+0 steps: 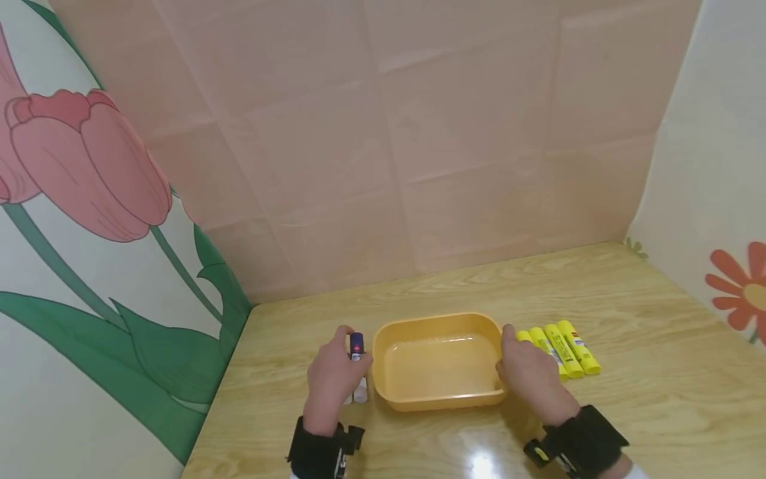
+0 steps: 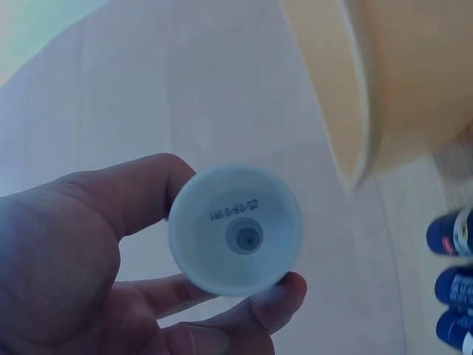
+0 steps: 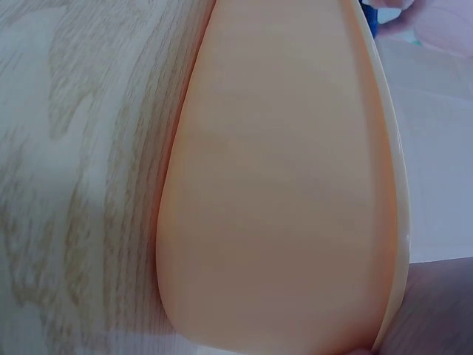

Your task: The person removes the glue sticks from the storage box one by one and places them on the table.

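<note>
My left hand pinches a glue stick with a dark blue cap, just left of the tray. Its round white base faces the camera in the left wrist view, between thumb and fingers. At the right end of a shallow orange-yellow plastic tray, my right hand grips the rim, thumb on top. Nothing lies inside the tray, whose bare floor fills much of the right wrist view. More glue sticks lie on the table, partly hidden by my left hand.
Several yellow tubes lie in a row right of the tray, close behind my right hand. Blue-capped sticks show at the right edge of the left wrist view. The wood-grain table meets a pinkish sheet at the back.
</note>
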Demonstrator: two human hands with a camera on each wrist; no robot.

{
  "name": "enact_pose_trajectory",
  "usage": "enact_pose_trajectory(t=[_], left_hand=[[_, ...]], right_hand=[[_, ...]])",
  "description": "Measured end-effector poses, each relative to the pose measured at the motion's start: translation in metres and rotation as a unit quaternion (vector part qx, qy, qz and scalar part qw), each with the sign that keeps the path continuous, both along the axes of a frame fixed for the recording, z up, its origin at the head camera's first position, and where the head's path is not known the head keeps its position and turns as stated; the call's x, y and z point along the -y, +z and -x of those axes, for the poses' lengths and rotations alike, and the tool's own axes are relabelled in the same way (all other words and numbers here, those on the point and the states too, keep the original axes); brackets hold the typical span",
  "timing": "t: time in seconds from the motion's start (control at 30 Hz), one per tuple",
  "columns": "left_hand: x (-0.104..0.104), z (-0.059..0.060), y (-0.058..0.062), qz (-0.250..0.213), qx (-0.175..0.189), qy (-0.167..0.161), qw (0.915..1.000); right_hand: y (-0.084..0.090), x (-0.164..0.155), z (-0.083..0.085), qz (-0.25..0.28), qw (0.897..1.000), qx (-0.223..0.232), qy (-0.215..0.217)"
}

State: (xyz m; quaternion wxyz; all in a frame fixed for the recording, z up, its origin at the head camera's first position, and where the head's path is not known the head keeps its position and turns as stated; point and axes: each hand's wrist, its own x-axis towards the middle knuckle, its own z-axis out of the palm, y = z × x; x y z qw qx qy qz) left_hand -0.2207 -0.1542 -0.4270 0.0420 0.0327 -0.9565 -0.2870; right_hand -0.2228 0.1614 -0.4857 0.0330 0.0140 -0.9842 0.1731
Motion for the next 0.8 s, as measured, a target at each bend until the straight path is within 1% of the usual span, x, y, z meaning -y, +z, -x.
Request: enact_pose_trajectory(t=[0.17, 0.27, 0.47, 0.67, 0.8], left_hand=[[0.021, 0.003, 0.002, -0.005, 0.022, 0.027, 0.9994], [0.035, 0.004, 0.0, -0.004, 0.031, 0.041, 0.9987], [0.06, 0.009, -0.008, -0.001, 0.048, 0.056, 0.9973], [0.073, 0.015, -0.016, 0.0, 0.077, 0.071, 0.9945], [0.078, 0.019, -0.025, 0.002, 0.089, 0.072, 0.9934]], right_hand=[[0.0, 0.0, -0.001, 0.001, 1.0, -0.002, -0.002], [0.001, 0.001, -0.002, 0.002, 1.0, 0.004, -0.001], [0.002, 0.001, -0.003, 0.005, 1.0, 0.007, -0.001], [0.004, 0.0, -0.001, 0.008, 1.0, 0.012, -0.002], [0.003, 0.001, -0.001, 0.011, 1.0, 0.009, 0.0]])
